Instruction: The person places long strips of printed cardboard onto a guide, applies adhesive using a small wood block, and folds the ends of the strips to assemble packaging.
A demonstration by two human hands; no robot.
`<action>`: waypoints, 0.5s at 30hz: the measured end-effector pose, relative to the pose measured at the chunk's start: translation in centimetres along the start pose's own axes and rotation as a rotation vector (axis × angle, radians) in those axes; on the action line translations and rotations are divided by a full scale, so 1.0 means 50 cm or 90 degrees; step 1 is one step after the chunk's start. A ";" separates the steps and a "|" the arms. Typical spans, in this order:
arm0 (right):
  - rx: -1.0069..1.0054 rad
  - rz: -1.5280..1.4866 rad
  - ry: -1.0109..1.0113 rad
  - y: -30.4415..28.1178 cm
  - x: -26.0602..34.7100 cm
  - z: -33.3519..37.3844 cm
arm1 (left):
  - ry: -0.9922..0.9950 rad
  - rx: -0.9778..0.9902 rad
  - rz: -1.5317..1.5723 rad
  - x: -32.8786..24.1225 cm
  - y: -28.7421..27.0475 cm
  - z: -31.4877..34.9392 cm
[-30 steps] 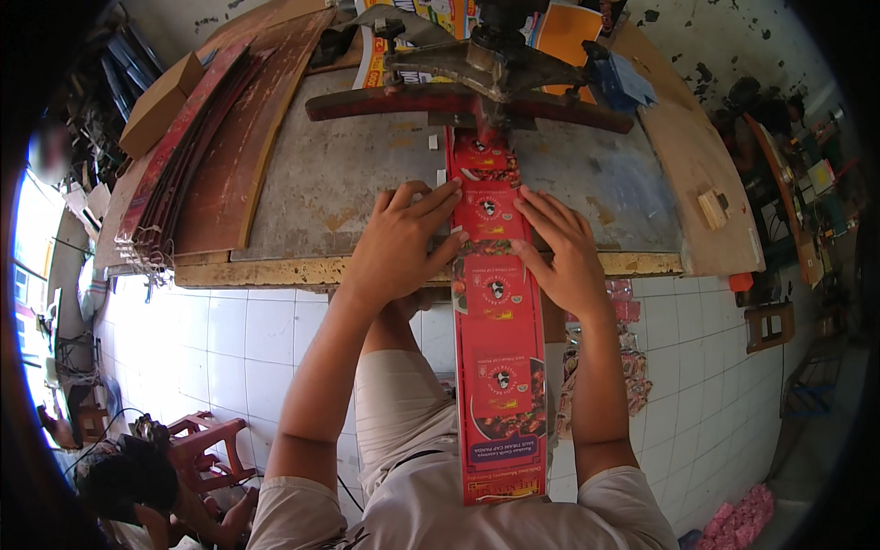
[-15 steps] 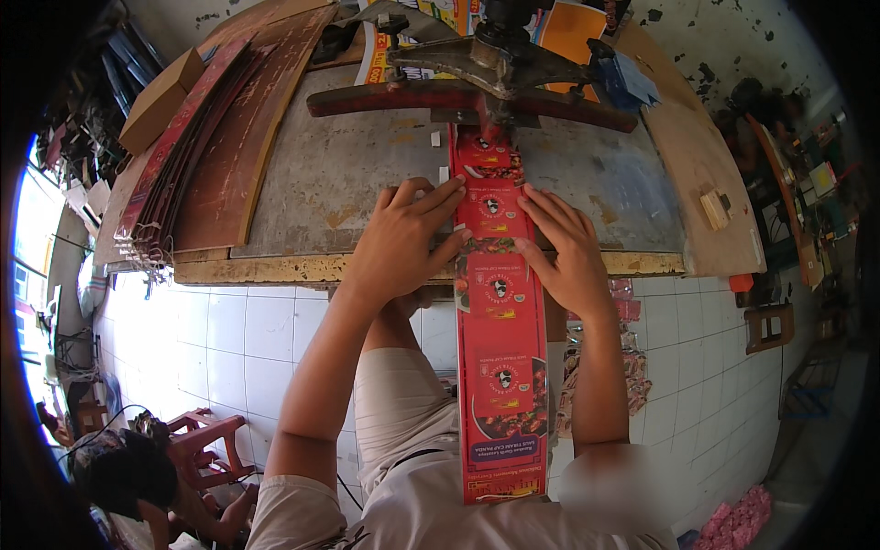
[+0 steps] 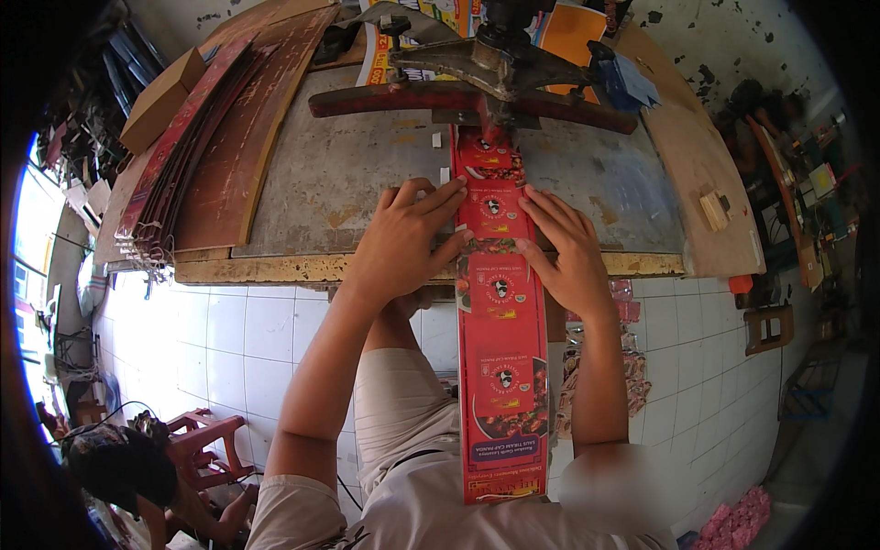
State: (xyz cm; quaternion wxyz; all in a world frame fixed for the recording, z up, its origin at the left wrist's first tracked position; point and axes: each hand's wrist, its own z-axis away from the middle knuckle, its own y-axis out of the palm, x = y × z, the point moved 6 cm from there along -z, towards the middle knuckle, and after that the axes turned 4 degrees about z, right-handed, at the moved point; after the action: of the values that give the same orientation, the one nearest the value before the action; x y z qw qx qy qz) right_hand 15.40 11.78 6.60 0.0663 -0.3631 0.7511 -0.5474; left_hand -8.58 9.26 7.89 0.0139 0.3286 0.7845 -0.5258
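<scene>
A long red printed strip (image 3: 504, 339) runs from my chest over the table edge. Its far end reaches under the red-painted crossbar of a metal press (image 3: 490, 115). Along the strip's left edge rest the fingertips and thumb of my left hand (image 3: 411, 229), with its fingers apart. My right hand (image 3: 573, 252) lies against the right edge, its fingers stretched out and its thumb on the strip. Neither hand is closed round it. Two small pale pieces (image 3: 436, 140) lie on the table left of the strip.
The worn metal-topped table (image 3: 321, 183) has a yellowed front edge (image 3: 275, 269). Long reddish boards (image 3: 197, 156) and a cardboard box (image 3: 163, 101) lie at the left. A wooden block (image 3: 713, 211) sits at the right. At lower left, another person (image 3: 124, 467) is near a red stool (image 3: 203, 447).
My hands and the red strip stay almost exactly where they were. The person at lower left has shifted their head slightly.
</scene>
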 end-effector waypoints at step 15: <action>-0.001 -0.004 -0.002 0.005 -0.007 0.002 | 0.000 0.000 -0.021 -0.003 -0.001 -0.003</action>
State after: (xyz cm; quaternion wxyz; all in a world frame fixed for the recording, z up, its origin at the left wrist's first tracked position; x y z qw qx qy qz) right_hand 15.58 11.98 6.24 0.0654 -0.3664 0.7503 -0.5464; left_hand -8.42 9.28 8.05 0.0054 0.3160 0.7899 -0.5256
